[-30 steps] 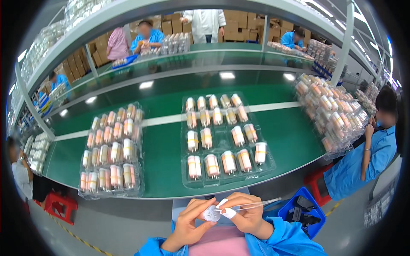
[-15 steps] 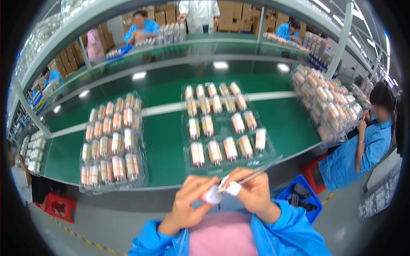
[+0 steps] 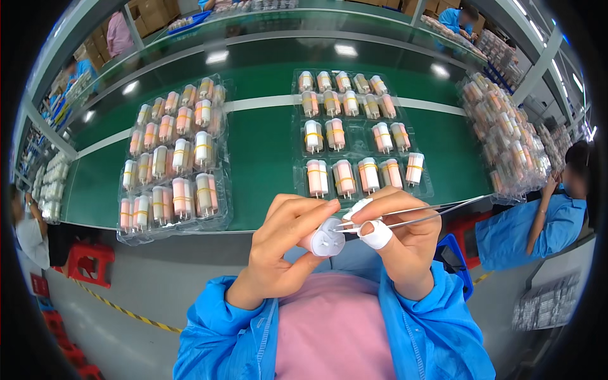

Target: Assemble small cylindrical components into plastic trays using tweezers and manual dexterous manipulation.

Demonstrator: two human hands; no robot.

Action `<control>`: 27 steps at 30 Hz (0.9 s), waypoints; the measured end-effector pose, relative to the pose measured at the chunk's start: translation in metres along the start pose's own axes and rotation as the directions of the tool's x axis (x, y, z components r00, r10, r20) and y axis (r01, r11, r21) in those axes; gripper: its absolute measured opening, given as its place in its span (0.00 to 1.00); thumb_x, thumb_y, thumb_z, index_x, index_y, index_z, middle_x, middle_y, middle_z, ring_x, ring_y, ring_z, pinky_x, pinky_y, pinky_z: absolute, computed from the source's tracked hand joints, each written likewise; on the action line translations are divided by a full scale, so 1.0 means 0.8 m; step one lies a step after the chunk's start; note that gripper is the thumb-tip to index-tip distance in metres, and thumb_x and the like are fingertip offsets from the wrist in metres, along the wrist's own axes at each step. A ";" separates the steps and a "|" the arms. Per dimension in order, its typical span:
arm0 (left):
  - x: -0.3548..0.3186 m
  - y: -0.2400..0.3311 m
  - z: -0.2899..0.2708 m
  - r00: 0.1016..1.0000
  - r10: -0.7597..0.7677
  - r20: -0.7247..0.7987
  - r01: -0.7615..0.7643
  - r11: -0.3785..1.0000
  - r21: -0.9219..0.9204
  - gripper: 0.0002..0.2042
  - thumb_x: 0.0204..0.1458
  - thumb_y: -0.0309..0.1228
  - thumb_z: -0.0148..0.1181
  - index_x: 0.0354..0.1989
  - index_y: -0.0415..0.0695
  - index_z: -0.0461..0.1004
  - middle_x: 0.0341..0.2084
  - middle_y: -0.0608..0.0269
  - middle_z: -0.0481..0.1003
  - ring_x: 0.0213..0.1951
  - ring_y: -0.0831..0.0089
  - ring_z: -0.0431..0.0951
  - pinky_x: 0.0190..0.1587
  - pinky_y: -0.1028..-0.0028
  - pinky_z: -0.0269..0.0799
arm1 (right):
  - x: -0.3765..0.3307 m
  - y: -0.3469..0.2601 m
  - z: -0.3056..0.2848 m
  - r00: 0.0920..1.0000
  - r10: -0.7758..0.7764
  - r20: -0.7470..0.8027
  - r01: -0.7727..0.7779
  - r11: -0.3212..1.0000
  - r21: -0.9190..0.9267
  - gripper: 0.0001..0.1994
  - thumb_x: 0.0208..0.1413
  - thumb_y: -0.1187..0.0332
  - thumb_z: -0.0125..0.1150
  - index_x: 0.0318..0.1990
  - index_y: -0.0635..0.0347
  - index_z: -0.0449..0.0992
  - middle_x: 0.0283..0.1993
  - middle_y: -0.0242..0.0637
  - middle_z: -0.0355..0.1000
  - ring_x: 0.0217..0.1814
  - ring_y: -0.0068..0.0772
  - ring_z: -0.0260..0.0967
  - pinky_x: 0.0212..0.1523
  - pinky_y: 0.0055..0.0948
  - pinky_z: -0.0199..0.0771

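Close to my body, my left hand (image 3: 278, 247) grips a short cylindrical part (image 3: 328, 238), its pale round end turned toward me. Small raised details show on that end, too small to name. In my right hand (image 3: 405, 244) is a pair of metal tweezers (image 3: 437, 211), whose tips reach the round end of the part. White covers (image 3: 375, 234) wrap my right thumb and a fingertip. Beyond my hands lies a clear plastic tray (image 3: 358, 139) with rows of pink, white and grey cylinders bound by yellow bands; one slot in it holds nothing.
Left on the green table (image 3: 259, 139) is a stack of filled clear trays (image 3: 142, 235). Piled trays of cylinders (image 3: 506, 136) stand at the right, beside a seated person in blue (image 3: 532, 228). A blue bin (image 3: 457, 266) and red stools (image 3: 92, 263) are below table level.
The view has tipped downward, so the table and my hands sit higher in the picture. The cylinder's round end now faces me more fully, with the tweezer tips at it.
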State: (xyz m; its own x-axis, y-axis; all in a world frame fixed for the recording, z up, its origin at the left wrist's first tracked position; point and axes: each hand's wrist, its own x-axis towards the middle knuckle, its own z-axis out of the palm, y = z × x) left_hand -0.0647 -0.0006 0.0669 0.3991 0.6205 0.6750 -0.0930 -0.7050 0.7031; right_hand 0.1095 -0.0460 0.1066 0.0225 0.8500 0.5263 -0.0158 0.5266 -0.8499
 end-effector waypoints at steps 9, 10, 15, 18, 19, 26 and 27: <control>0.020 0.001 -0.007 0.991 0.109 0.073 -0.114 0.990 0.078 0.29 0.28 0.16 0.60 0.49 0.37 0.73 0.41 0.53 0.74 0.40 0.60 0.70 0.42 0.68 0.67 | 0.001 -0.009 0.004 0.997 -0.036 -0.072 0.036 0.999 0.001 0.07 0.45 0.81 0.62 0.34 0.69 0.76 0.33 0.44 0.74 0.35 0.29 0.72 0.35 0.23 0.70; 0.021 -0.001 -0.007 0.991 0.115 0.071 -0.120 0.990 0.072 0.29 0.28 0.16 0.60 0.49 0.37 0.73 0.41 0.53 0.74 0.40 0.60 0.70 0.43 0.68 0.67 | 0.001 -0.009 0.004 0.997 -0.040 -0.073 0.039 0.999 -0.009 0.07 0.45 0.81 0.62 0.34 0.69 0.76 0.33 0.44 0.74 0.34 0.29 0.72 0.35 0.23 0.70; 0.031 -0.012 -0.008 0.985 0.138 0.104 -0.143 0.989 0.042 0.29 0.28 0.15 0.59 0.49 0.37 0.73 0.42 0.53 0.74 0.40 0.60 0.70 0.43 0.68 0.67 | 0.002 -0.003 0.006 0.990 -0.040 -0.136 0.033 0.998 -0.053 0.07 0.45 0.81 0.62 0.34 0.68 0.77 0.33 0.43 0.75 0.34 0.29 0.72 0.35 0.23 0.71; 0.037 -0.019 -0.009 0.985 0.129 0.118 -0.135 0.990 0.042 0.29 0.28 0.15 0.58 0.49 0.37 0.73 0.42 0.53 0.74 0.40 0.60 0.70 0.42 0.68 0.67 | 0.008 -0.001 0.004 0.987 -0.038 -0.155 0.024 0.995 -0.094 0.06 0.45 0.80 0.63 0.34 0.68 0.77 0.33 0.43 0.75 0.34 0.29 0.72 0.35 0.23 0.71; 0.039 -0.022 -0.009 0.985 0.123 0.122 -0.129 0.991 0.042 0.30 0.28 0.15 0.58 0.49 0.37 0.73 0.42 0.53 0.74 0.40 0.60 0.70 0.42 0.68 0.67 | 0.009 0.000 0.003 0.987 -0.037 -0.157 0.020 0.994 -0.109 0.06 0.45 0.80 0.63 0.33 0.67 0.77 0.32 0.43 0.75 0.33 0.30 0.72 0.35 0.23 0.71; 0.048 -0.035 -0.003 0.989 0.101 0.111 -0.107 0.993 0.044 0.27 0.31 0.16 0.59 0.49 0.36 0.73 0.42 0.52 0.74 0.39 0.60 0.70 0.42 0.68 0.67 | 0.024 0.011 -0.009 0.991 -0.048 -0.127 0.027 0.987 -0.160 0.06 0.44 0.80 0.63 0.33 0.67 0.77 0.31 0.42 0.76 0.33 0.30 0.74 0.34 0.23 0.72; 0.050 -0.037 -0.003 0.987 0.103 0.121 -0.111 0.992 0.065 0.25 0.34 0.18 0.61 0.48 0.35 0.72 0.41 0.51 0.74 0.39 0.60 0.71 0.41 0.68 0.67 | 0.027 0.011 -0.011 0.992 -0.053 -0.114 0.033 0.984 -0.174 0.06 0.44 0.80 0.63 0.33 0.67 0.77 0.31 0.42 0.76 0.33 0.30 0.74 0.34 0.23 0.72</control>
State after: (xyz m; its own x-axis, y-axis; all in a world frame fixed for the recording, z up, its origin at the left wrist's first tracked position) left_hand -0.0485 0.0458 0.0741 0.4948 0.4989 0.7115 -0.0769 -0.7904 0.6077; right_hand 0.1188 -0.0228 0.1103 0.1371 0.8141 0.5643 0.1589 0.5442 -0.8238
